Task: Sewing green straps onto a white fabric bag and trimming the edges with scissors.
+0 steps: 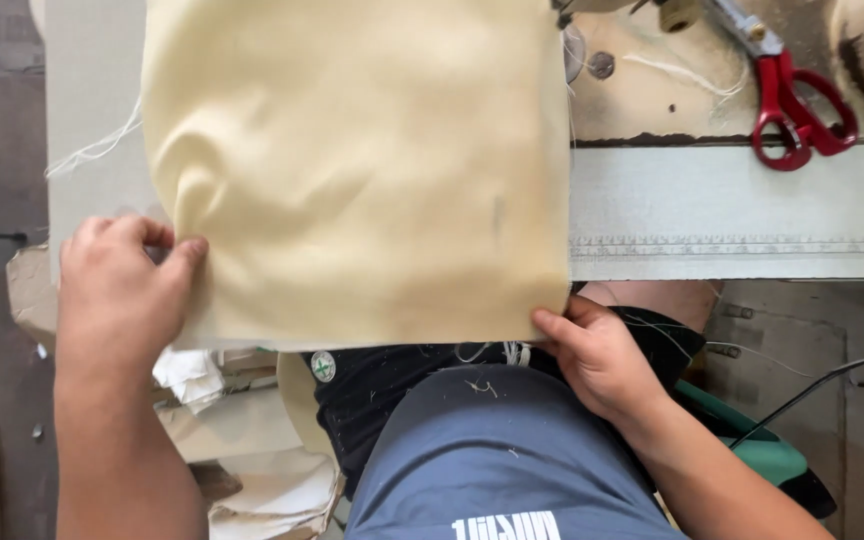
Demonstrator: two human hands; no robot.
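A square piece of cream cloth (pixel 362 170) lies spread over the sewing table (pixel 732 210) and hangs a little past its near edge. My left hand (pixel 117 290) pinches the cloth's lower left corner between thumb and fingers. My right hand (pixel 602 355) grips the lower right corner from below, thumb on top. The cloth's far right corner reaches the sewing machine's needle area (pixel 582 45) at the top.
Red-handled scissors (pixel 797 100) lie on the table at the upper right. Loose white threads (pixel 92 150) trail off the cloth's left edge. A pile of pale cloth pieces (pixel 242 440) sits below at the left. A black cable (pixel 822 385) runs at the right.
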